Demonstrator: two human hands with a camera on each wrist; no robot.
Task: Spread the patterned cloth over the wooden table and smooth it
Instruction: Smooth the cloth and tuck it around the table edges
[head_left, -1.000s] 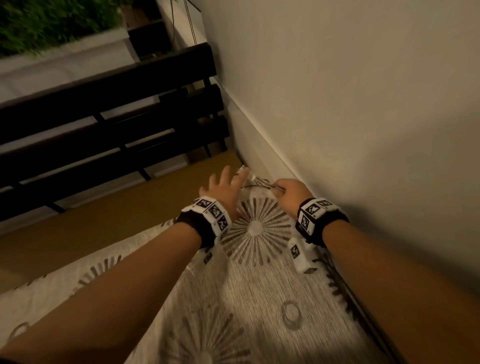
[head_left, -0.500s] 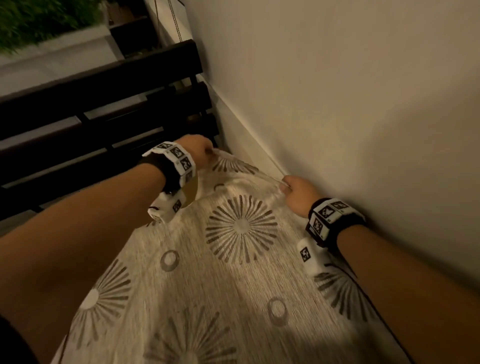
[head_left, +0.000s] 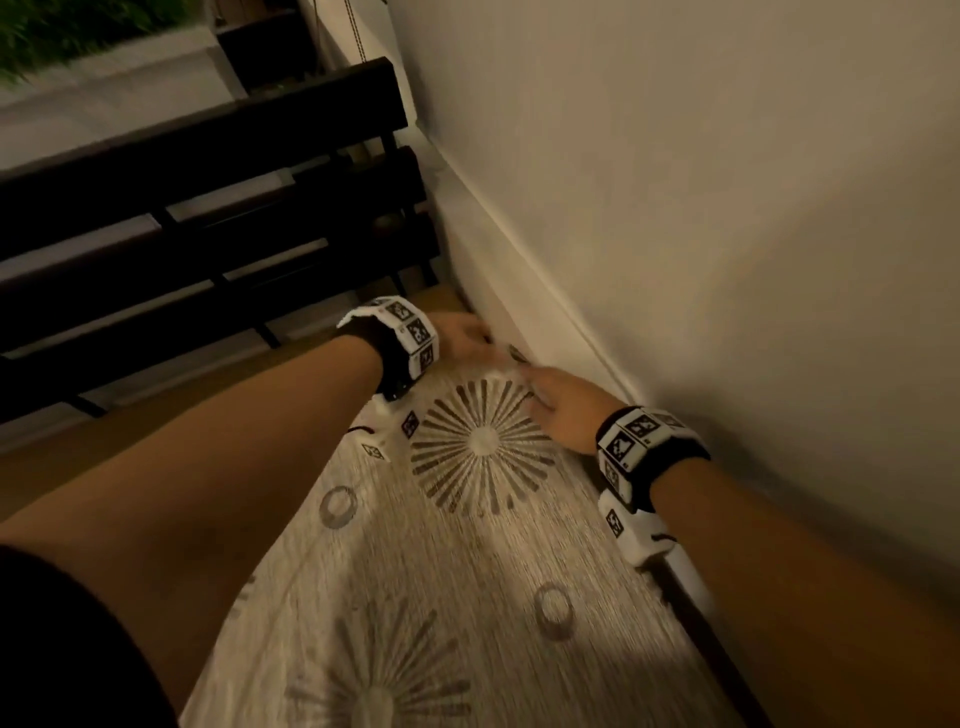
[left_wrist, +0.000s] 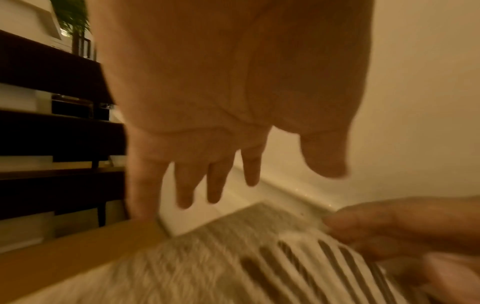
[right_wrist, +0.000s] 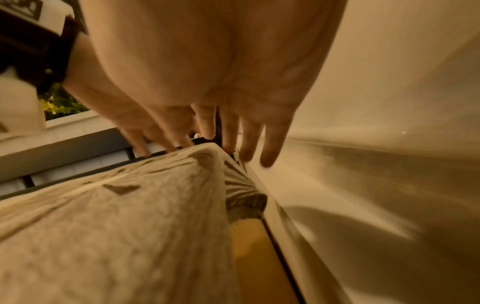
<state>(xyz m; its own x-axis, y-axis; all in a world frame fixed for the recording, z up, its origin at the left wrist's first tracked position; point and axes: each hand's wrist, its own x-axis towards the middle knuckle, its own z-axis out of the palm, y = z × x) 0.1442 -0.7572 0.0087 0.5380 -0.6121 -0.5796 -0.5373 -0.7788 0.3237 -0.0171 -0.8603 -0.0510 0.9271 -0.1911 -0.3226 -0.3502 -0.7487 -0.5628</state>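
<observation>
The beige patterned cloth (head_left: 441, 571) with dark starbursts lies over the wooden table (head_left: 104, 447), its far corner against the wall. My left hand (head_left: 467, 332) hovers over that corner with straight, spread fingers (left_wrist: 213, 185) and holds nothing. My right hand (head_left: 556, 410) lies flat on the cloth just nearer, along the wall side, its fingers (right_wrist: 246, 144) stretched past the cloth's corner (right_wrist: 207, 148). In the left wrist view the cloth (left_wrist: 233, 257) stops short of the table's far edge (left_wrist: 64, 253). In the right wrist view a strip of the table (right_wrist: 249, 246) shows beside the hanging cloth (right_wrist: 116, 216).
A pale wall (head_left: 727, 208) with a white ledge (head_left: 519, 291) runs close along the table's right side. Dark horizontal slats (head_left: 208, 208) stand beyond the table's far edge. Green plants (head_left: 62, 31) show at the top left.
Both hands have let go of the cloth's far edge. The left hand has swung right toward the wall corner. The lifted cloth has dropped onto the table.
</observation>
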